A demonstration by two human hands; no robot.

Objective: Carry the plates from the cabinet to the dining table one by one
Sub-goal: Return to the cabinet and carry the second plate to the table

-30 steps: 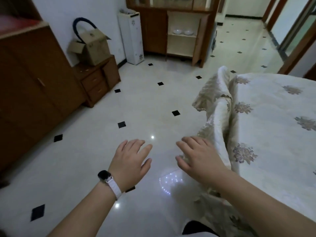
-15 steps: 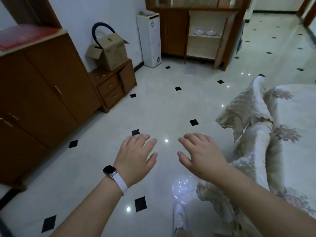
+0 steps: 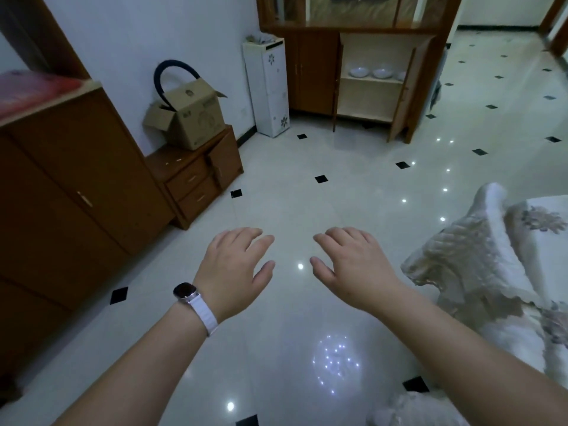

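Our left hand (image 3: 234, 269) and right hand (image 3: 353, 265) hover apart, fingers relaxed, holding nothing — ahead, the open cabinet (image 3: 372, 96) shelves white plates (image 3: 370, 72).

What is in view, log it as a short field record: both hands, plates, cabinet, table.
Left-hand grip: palm down, fingers relaxed, holds nothing; watch on the wrist
Right-hand grip: palm down, fingers relaxed, holds nothing
Plates: white, at least two side by side on the cabinet's upper shelf
Cabinet: across the floor, stands open
Dining table: at right, cloth-covered; no plate on the visible part
Stage: no plate picked up yet
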